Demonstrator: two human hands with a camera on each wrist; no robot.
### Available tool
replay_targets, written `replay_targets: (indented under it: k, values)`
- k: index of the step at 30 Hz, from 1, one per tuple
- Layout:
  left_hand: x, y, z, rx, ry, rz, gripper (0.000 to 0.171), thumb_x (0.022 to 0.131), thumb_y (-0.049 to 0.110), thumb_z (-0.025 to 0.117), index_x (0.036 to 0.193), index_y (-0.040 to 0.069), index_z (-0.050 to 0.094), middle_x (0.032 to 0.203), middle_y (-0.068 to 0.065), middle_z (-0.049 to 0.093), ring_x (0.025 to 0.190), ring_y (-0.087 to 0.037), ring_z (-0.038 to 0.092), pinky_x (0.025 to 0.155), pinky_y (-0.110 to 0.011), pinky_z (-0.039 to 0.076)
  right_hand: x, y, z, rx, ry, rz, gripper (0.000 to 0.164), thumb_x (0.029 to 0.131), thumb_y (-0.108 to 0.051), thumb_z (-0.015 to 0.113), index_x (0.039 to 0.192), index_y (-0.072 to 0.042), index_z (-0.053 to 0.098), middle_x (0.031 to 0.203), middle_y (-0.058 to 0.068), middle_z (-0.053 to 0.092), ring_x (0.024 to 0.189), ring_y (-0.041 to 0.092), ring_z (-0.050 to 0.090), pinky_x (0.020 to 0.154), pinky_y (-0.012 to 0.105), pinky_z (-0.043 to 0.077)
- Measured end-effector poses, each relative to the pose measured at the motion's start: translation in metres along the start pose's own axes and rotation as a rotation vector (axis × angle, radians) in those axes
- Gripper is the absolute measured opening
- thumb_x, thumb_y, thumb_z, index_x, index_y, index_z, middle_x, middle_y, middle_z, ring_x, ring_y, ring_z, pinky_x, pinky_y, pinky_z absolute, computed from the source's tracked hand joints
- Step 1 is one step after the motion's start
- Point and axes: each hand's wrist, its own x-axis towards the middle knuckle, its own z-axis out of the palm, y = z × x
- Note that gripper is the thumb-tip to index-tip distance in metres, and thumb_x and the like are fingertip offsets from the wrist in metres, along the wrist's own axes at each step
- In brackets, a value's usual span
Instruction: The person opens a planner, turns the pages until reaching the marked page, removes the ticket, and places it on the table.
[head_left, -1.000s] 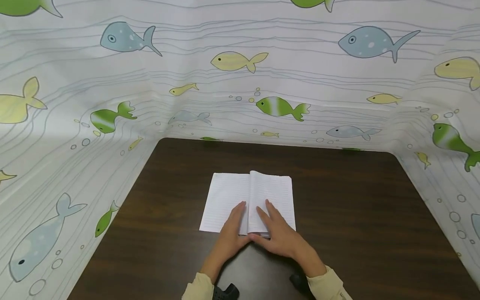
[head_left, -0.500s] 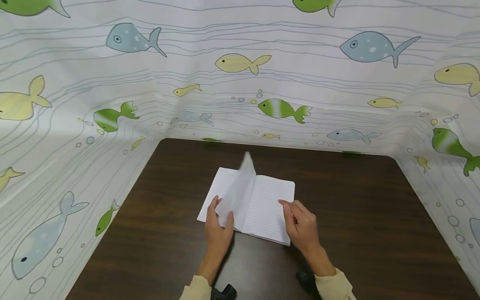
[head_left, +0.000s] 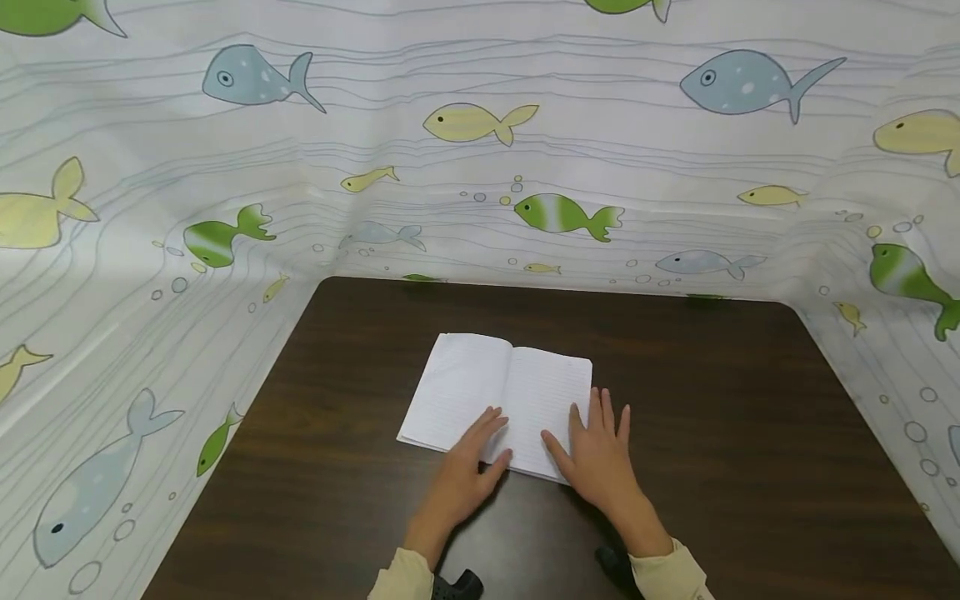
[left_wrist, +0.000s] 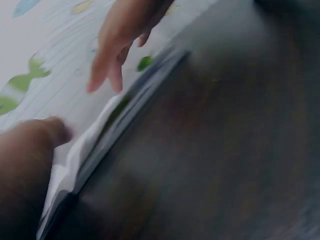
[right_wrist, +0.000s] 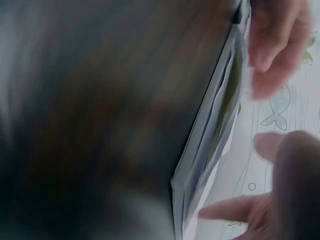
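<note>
An open notebook (head_left: 468, 383) with lined white pages lies on the dark wooden table, turned slightly clockwise. My left hand (head_left: 461, 475) rests at its near edge by the spine, fingers extended over the left page and thumb apart. On the right page's near corner my right hand (head_left: 600, 458) lies with its fingers spread, some of them past the page's outer edge. In the left wrist view the notebook's page edges (left_wrist: 107, 127) show side-on, slightly fanned. The right wrist view also shows the stacked page edges (right_wrist: 212, 130), with fingers of both hands above them.
The brown table (head_left: 720, 417) spreads around the notebook. A white cloth with printed fish (head_left: 465, 123) encloses the far side and both flanks. Black wrist straps (head_left: 457, 586) sit at the sleeve cuffs.
Earlier both hands were together at the spine; then a page was lifted in the left hand. Now that page lies flat on the left, and the right hand has spread on the right page.
</note>
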Motion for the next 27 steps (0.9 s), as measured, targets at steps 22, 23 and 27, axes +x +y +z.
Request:
replay_targets:
  k: [22,23,27]
  values:
    - [0.007,-0.009,-0.009,-0.325,-0.149,-0.176,0.071,0.079,0.015,0.092,0.14,-0.001,0.06,0.142,-0.017,0.061,0.131,-0.03,0.059,0.105,-0.04,0.049,0.005,0.003,0.011,0.203,-0.157,-0.039,0.056,0.101,-0.048,0.06,0.143,-0.011,0.064,0.159,0.037,0.029,0.152,0.05,0.022,0.12,0.07,0.013]
    - [0.006,-0.01,-0.009,-0.326,-0.152,-0.173,0.071,0.078,0.014,0.092,0.14,-0.001,0.06,0.142,-0.018,0.061,0.131,-0.03,0.059,0.105,-0.04,0.05,0.005,0.003,0.011,0.191,-0.158,-0.052,0.056,0.101,-0.048,0.06,0.143,-0.011,0.064,0.158,0.037,0.031,0.151,0.05,0.024,0.12,0.068,0.014]
    - [0.005,-0.008,-0.008,-0.32,-0.159,-0.174,0.07,0.08,0.014,0.091,0.14,-0.001,0.059,0.142,-0.017,0.061,0.132,-0.029,0.059,0.105,-0.039,0.05,0.006,0.001,0.01,0.12,-0.159,-0.108,0.063,0.098,-0.05,0.063,0.145,-0.008,0.061,0.154,0.037,0.039,0.148,0.049,0.034,0.12,0.067,0.016]
